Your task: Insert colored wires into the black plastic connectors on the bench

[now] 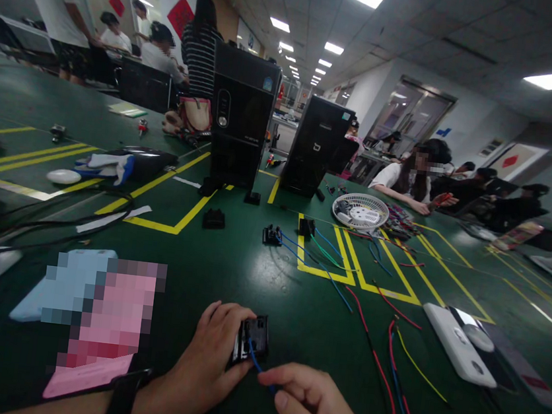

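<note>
The left hand clasps a ribbed black plastic connector housing over the green mat, its long axis near upright. The right hand pinches a thin blue wire slanting down-right from the housing.

The near connector housing is black moulded plastic with a slight gloss, and the blue wire at it has a smooth, shiny plastic sheath, as does the red wire lying to the right. The green bench top is smooth and glossy under the ceiling lights, while the yellow tape on it looks matt. Farther off, the round fan guard is white plastic, and the computer tower has a glossy black case
</note>
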Demonstrator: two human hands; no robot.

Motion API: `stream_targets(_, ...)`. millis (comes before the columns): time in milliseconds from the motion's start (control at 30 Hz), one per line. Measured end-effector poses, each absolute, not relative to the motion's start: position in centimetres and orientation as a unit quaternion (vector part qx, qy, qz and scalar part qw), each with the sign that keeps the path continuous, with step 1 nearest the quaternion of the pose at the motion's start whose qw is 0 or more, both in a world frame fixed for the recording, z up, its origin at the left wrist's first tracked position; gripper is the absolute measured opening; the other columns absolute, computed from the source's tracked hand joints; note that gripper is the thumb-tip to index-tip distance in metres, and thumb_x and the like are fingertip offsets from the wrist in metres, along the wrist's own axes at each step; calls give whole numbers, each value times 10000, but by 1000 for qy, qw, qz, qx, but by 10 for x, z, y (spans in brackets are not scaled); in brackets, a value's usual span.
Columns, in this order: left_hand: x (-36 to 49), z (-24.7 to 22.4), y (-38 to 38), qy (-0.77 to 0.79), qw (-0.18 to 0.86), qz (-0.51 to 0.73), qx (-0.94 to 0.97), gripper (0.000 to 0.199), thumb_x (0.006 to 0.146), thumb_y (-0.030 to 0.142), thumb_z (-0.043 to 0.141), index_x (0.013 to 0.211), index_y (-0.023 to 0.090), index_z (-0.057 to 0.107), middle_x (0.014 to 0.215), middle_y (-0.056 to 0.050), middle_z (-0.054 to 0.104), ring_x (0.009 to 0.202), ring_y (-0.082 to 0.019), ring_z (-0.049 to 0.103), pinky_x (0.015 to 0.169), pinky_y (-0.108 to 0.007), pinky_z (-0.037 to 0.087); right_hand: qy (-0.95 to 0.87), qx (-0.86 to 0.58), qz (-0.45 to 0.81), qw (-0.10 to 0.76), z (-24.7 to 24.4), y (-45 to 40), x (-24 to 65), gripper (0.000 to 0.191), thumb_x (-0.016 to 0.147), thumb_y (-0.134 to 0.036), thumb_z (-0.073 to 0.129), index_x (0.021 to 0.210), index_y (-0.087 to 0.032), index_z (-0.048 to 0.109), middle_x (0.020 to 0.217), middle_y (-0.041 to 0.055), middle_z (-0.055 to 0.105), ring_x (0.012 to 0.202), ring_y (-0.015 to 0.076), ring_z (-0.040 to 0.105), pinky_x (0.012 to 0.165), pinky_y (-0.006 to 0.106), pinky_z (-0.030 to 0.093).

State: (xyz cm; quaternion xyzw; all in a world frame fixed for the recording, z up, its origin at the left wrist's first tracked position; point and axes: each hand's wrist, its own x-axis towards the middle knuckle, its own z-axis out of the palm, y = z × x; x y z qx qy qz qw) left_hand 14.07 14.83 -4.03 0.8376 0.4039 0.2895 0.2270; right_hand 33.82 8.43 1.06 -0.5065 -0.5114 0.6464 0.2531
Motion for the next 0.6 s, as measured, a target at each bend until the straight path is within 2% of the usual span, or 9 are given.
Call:
stream_targets(133,141,-43,147,411,220,297,834,524,735,139,588,1213,235,396,1181,-79,547,1140,-284,486,1045,-572,282,-526,-509,631,257,0,86,340,581,821,-498,588,1264,-150,446,501,-121,431,400,52,364,403,154,279)
stream_targets(233,141,-48,146,422,214,311,824,562,735,141,593,1237,232,357,1216,-90,530,1166,-288,476,1055,-582,275,-532,-531,624,213,-5,89,340,490,829,-447,581,1204,-151,474,477,-124,430,391,54,362,388,154,252)
stream_targets(300,141,-52,146,429,215,324,815,560,715,128,596,1209,233,355,1251,-93,520,1188,-290,467,1057,-584,279,-518,-527,642,206,-7,91,339,417,802,-490,594,1037,-151,533,466,-128,397,372,46,320,367,160,219)
stream_targets(400,141,-54,147,429,219,337,809,513,699,110,589,1142,235,365,1272,-101,520,1197,-290,475,1058,-589,277,-494,-513,664,230,-10,93,335,462,738,-597,620,896,-174,522,477,-128,373,368,37,278,363,170,200)
stream_targets(600,141,-53,148,423,239,321,813,546,723,113,570,1187,253,317,1251,-90,542,1182,-280,507,1060,-628,233,-500,-518,641,268,-11,90,335,604,725,-719,569,960,-162,561,521,-91,400,434,54,301,424,191,207)
